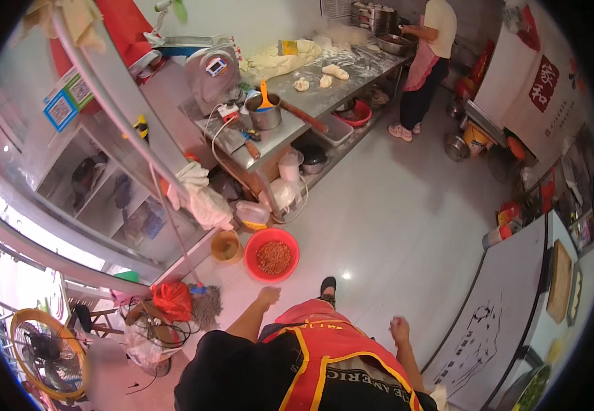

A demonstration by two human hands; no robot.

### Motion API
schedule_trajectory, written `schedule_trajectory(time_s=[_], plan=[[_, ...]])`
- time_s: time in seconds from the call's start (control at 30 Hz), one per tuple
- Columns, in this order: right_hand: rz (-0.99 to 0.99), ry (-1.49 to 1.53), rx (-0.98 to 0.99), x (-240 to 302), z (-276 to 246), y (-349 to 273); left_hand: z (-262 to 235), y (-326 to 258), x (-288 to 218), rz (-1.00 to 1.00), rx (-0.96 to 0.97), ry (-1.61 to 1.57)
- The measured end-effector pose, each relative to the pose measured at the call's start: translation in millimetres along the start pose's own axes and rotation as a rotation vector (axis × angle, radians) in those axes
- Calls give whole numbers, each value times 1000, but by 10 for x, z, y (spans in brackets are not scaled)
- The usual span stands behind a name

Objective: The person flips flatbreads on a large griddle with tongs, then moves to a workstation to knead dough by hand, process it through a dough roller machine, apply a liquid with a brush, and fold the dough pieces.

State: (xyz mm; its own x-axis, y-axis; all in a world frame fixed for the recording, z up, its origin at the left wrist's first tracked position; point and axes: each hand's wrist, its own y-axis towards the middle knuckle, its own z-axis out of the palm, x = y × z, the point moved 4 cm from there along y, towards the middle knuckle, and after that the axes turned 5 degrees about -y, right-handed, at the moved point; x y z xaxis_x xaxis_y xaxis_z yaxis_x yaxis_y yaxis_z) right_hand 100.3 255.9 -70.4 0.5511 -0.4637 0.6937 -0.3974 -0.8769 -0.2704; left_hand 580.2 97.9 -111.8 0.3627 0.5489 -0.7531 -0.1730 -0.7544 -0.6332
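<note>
A round red plastic basin of small brown kernels, likely heavy and best gripped by opposite rims, sat on the pale floor beyond the bare left hand and bare right hand, their closure unclear.

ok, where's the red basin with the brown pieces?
Head view, left of centre: the red basin is on the floor, right of the tan bucket, ahead of the left hand.

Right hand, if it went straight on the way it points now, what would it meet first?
Probably nothing close: the line from the right hand runs out over the pale floor toward the steel worktable, though the hand's height and depth are unclear.
</note>
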Motion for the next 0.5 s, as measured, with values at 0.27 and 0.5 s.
schedule_trajectory(time_s=[0.27,0.5], plan=[[-204,-591,392,-826,-420,736,483,1465,-2882,21,23,-751],[-646,-678,323,-1179,-447,2023,94,2546,-4267,-47,-137,-1282]])
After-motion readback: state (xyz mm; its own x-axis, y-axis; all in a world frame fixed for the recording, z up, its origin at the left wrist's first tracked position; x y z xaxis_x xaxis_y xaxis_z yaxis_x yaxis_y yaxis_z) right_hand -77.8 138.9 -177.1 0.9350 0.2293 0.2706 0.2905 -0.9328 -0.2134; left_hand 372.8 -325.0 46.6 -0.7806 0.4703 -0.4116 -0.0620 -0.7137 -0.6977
